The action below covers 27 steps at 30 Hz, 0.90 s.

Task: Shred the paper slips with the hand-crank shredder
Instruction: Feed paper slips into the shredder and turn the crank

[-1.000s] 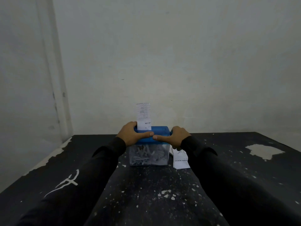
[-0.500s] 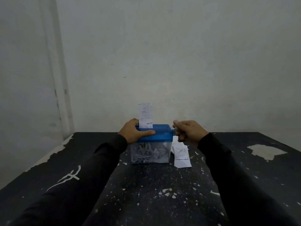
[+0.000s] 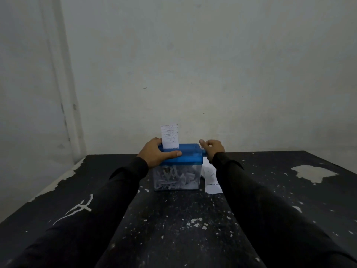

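The hand-crank shredder (image 3: 180, 163), with a blue top and a clear bin full of paper strips, stands on the black bench (image 3: 173, 225) near its far edge. A paper slip (image 3: 170, 135) stands upright in the slot on top. The left hand (image 3: 157, 154) grips the blue top, thumb along its front. The right hand (image 3: 212, 148) has its fingers curled at the crank on the right side; the crank itself is hidden. More slips (image 3: 210, 178) lie just beside the bin, on its right.

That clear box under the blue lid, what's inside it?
The clear bin holds a heap of white paper shreds. The blue lid, gripped by the left hand, covers the cutters, and the slip's lower end is hidden in the slot.
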Each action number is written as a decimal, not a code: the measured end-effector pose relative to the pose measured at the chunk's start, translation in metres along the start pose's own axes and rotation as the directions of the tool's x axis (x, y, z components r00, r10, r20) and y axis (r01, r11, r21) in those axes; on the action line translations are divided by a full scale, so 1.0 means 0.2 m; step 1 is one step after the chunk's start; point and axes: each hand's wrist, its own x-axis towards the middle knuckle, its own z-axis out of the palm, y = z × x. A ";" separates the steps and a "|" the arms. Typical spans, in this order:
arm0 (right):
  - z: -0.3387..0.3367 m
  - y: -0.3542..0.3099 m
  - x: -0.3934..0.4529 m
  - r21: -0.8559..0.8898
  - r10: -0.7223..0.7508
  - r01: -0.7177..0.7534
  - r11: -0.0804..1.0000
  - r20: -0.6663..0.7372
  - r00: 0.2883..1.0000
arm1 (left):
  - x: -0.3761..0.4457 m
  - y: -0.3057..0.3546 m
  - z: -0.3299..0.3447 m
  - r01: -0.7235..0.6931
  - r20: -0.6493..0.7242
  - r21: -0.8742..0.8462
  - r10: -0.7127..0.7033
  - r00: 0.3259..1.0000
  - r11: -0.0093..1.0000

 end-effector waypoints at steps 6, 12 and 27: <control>-0.01 0.19 -0.22 -0.143 0.015 -0.007 0.990 0.056 0.998 | 0.00 0.03 0.00 0.002 0.021 -0.007 -0.002 1.000 1.000; -0.05 0.18 -0.45 0.058 -0.128 0.133 0.989 -0.091 0.988 | 0.01 0.01 -0.01 0.020 0.024 0.034 -0.021 1.000 0.999; -0.09 -0.07 -0.02 0.198 -0.053 0.062 0.978 -0.050 0.997 | -0.02 0.05 -0.01 0.016 -0.020 0.051 -0.015 1.000 0.999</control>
